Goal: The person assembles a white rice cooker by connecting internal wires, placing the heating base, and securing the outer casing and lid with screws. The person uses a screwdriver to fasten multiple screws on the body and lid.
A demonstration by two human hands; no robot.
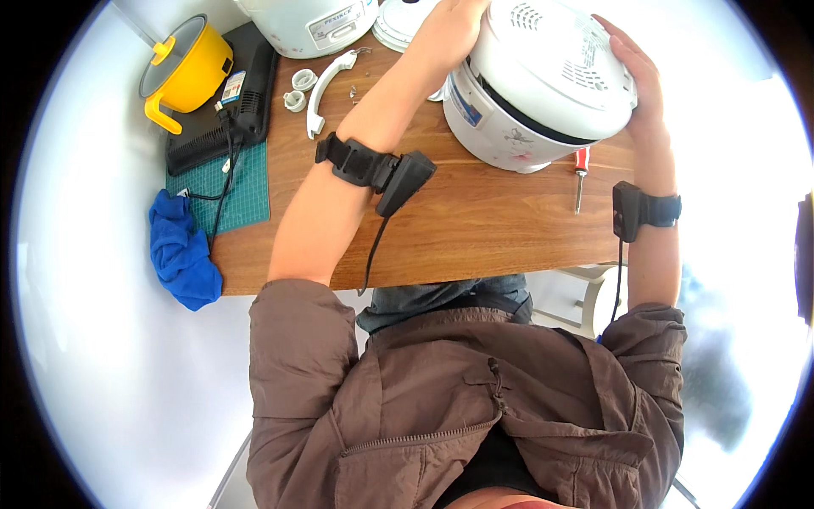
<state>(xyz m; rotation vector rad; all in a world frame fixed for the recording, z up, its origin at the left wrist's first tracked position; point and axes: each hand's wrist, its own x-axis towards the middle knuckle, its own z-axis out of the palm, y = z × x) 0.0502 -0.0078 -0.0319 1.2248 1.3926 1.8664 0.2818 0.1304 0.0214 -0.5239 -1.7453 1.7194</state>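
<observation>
A white rice cooker body [500,136] with a flower print stands on the table at the far right of centre. On it rests a round white vented cover [551,64], tilted, with a dark gap showing along its near left edge. My left hand [454,34] grips the cover's far left side, its fingertips partly hidden and cut off by the upper edge. My right hand [640,81] is closed round the cover's right rim, thumb side hidden. A screwdriver [581,174] with a red and clear handle lies just in front of the body.
Left of my left arm lie a curved white handle [320,97], two small white plastic caps [298,89] and several screws [354,92]. Farther off stand another white cooker [309,25], a white lid [398,25] and a yellow pot [191,68] on a black appliance [246,93]. A blue cloth [182,254] overhangs a green mat [250,187].
</observation>
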